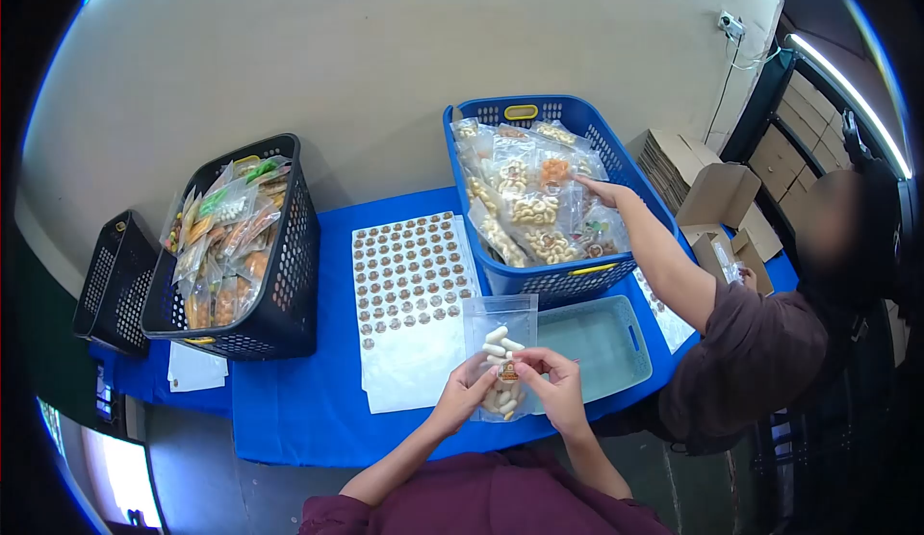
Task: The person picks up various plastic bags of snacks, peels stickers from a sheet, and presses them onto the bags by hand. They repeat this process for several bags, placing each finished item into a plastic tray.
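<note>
Our maroon shirt (491,496) is nearest; our left hand (465,393) and right hand (552,387) pinch a clear bag (500,316); farther off stands a blue basket (568,287).

Apparent room over tray (608,362), blue basket (563,285) beyond bag (499,341)

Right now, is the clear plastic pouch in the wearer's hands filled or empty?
Partly filled: white oblong pieces show inside the pouch below its bare top.
</note>
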The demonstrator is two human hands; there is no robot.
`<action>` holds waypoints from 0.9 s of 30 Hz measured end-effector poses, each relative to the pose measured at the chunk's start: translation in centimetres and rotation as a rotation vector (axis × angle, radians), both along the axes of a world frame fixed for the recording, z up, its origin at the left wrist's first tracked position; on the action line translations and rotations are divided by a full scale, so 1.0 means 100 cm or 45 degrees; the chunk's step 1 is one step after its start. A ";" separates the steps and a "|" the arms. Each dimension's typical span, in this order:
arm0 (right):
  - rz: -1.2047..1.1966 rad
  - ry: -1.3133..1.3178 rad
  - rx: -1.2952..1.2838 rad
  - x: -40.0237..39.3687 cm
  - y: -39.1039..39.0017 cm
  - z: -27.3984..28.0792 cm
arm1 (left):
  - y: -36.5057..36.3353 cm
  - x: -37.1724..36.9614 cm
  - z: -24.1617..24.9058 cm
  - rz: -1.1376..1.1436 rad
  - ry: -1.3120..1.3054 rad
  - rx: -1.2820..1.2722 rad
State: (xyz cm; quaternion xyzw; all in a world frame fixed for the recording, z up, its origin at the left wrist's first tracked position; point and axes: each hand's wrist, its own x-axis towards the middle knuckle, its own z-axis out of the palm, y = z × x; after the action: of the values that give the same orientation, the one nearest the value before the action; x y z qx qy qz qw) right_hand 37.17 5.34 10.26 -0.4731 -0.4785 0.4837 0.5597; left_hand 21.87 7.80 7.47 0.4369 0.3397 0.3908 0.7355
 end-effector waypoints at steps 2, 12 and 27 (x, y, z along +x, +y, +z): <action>-0.035 -0.014 0.003 0.013 0.004 0.001 | 0.001 0.015 -0.003 -0.002 -0.043 0.008; -0.061 -0.051 -0.007 0.070 0.016 -0.008 | 0.002 0.076 -0.024 0.113 -0.068 -0.037; -0.456 -0.814 0.296 0.104 0.004 -0.012 | -0.021 0.136 -0.022 0.354 -0.200 0.067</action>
State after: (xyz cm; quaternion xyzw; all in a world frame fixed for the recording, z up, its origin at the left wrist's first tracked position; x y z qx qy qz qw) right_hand 47.60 5.79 9.04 -0.6096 -0.5903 0.1488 0.5077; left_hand 35.45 5.73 5.30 0.3727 0.3278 0.5305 0.6871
